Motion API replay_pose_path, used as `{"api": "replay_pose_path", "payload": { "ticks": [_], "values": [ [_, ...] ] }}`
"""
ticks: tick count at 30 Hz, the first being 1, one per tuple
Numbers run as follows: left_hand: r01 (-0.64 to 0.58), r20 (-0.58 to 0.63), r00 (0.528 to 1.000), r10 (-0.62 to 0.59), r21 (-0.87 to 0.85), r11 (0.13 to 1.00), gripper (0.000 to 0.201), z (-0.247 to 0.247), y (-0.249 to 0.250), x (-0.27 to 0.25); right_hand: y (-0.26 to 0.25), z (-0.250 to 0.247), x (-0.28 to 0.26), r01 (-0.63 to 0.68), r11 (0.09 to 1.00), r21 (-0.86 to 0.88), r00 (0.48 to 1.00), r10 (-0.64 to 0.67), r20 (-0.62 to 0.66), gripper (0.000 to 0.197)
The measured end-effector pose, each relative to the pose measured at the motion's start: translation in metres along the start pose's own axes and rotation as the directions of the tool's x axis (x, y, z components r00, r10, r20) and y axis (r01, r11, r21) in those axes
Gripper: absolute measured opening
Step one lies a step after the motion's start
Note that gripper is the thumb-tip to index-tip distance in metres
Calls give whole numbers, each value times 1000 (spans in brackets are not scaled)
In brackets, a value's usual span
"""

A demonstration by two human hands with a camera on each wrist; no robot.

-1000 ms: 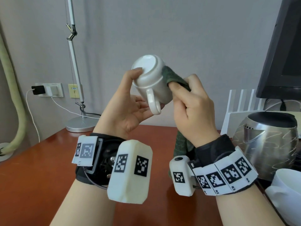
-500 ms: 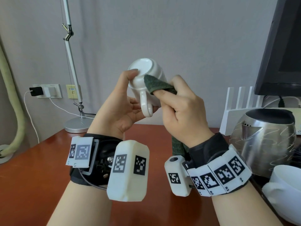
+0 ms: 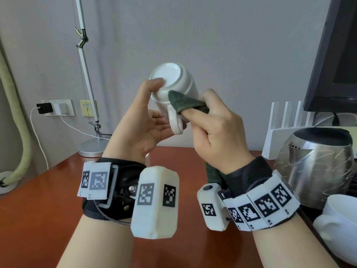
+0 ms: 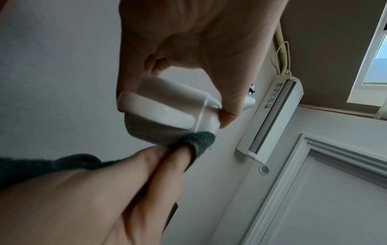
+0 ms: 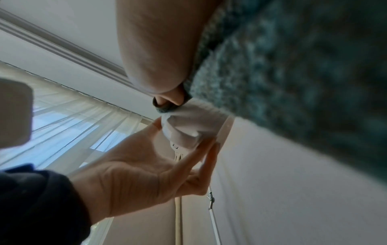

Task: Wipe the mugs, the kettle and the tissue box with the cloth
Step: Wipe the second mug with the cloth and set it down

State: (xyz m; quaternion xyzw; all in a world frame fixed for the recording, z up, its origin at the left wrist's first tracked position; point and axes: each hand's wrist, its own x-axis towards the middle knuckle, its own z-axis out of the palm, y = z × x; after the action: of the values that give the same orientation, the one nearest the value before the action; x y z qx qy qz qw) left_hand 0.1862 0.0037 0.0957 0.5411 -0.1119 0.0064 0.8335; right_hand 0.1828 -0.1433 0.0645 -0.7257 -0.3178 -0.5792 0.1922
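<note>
A white mug (image 3: 173, 88) (image 4: 167, 114) (image 5: 186, 126) is held up in the air, its base turned toward me and its handle pointing down. My left hand (image 3: 143, 122) (image 5: 146, 167) grips it, thumb on the base rim and fingers behind. My right hand (image 3: 214, 126) (image 4: 104, 190) holds a dark green cloth (image 3: 183, 102) (image 4: 201, 142) (image 5: 293, 66) and presses it on the mug's side just above the handle. A steel kettle (image 3: 314, 163) stands at the right. A second white mug (image 3: 342, 225) sits at the lower right corner. The tissue box is not in view.
A reddish-brown table (image 3: 38, 209) lies below the hands. At the back left stand a desk lamp base (image 3: 92, 147) and wall sockets (image 3: 58, 107) with plugged-in chargers. A white slotted rack (image 3: 286, 130) and a dark monitor (image 3: 336, 55) are behind the kettle.
The cloth slid from the mug's right side across to its front, above the handle. The mug turned so that its base faces me more.
</note>
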Motion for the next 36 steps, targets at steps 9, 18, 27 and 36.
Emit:
{"api": "replay_pose_path", "payload": {
  "ticks": [9,18,27,36],
  "values": [
    [-261,-15,964,266,144,954,32,2,-2,-1,12,-7,6,-312,894,320,921,368,-130,25],
    [-679,120,564,817,630,376,81,7,-32,14,13,-21,9,-631,704,325,774,599,206,66],
    [-724,363,437,823,685,82,84,4,-34,19,12,-14,7,-644,595,481,755,595,276,55],
    [-736,435,387,813,677,-11,99,8,-29,13,14,-9,2,-612,295,734,744,531,406,30]
  ]
}}
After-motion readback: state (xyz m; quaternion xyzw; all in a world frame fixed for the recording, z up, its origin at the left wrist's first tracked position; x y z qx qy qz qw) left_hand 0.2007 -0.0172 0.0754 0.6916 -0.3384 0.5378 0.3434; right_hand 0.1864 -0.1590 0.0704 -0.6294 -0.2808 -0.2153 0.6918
